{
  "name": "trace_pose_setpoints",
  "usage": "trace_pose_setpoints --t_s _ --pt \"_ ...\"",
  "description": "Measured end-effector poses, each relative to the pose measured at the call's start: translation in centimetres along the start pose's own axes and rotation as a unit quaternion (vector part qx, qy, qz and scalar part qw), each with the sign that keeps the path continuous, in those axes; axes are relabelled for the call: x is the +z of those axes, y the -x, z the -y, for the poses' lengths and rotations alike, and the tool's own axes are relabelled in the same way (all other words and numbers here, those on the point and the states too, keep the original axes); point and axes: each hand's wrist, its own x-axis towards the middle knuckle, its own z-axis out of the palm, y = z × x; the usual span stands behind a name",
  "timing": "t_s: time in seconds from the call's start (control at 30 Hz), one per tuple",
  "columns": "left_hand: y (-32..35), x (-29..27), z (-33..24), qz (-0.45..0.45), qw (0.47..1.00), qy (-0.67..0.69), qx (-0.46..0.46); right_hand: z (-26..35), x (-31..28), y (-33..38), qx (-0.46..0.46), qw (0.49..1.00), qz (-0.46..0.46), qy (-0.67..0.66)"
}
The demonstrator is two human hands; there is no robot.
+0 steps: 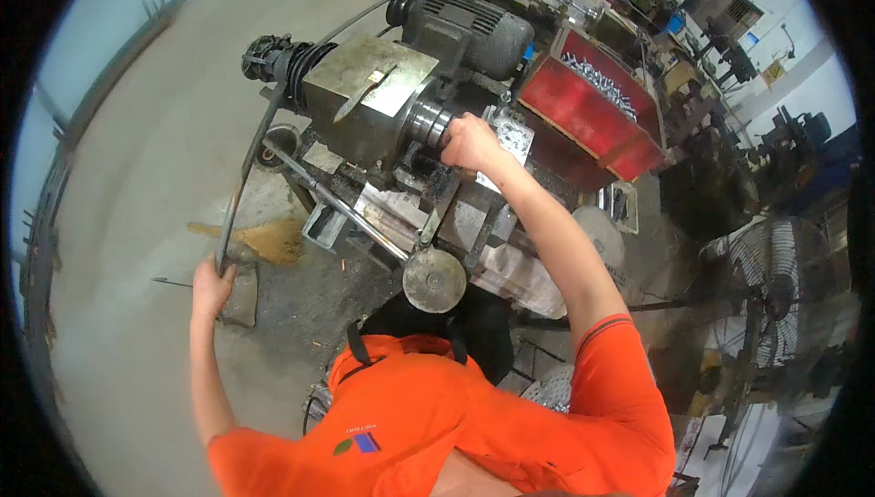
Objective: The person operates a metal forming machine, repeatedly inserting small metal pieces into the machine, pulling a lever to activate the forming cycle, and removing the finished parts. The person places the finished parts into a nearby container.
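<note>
Metal lever fills left hand; right hand, curled at spindle, hides its hold.

Left hand, one; right hand, one; dark lever, one; spindle, one; motor, one; red box, one; broom, one.

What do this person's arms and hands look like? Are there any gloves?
No gloves show: the left hand and right hand are bare. The left sleeve and right sleeve are orange and short; the right has dark stripes at its edge.
</note>
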Motion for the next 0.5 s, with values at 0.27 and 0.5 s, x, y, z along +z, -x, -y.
trace_pose_setpoints --t_s 0.27,0.5 --pt "-1.8 -1.9 -1.9 0.053 0.984 -0.171 -0.012 -1.3 1.0 0.0 0.001 1.0 -0.004 -0.001" --pt "-13.6 -5.8 9.9 -0.118 0.925 -0.33 0.149 -0.7 0.5 0.1 0.035 0.999 0.015 0.014"
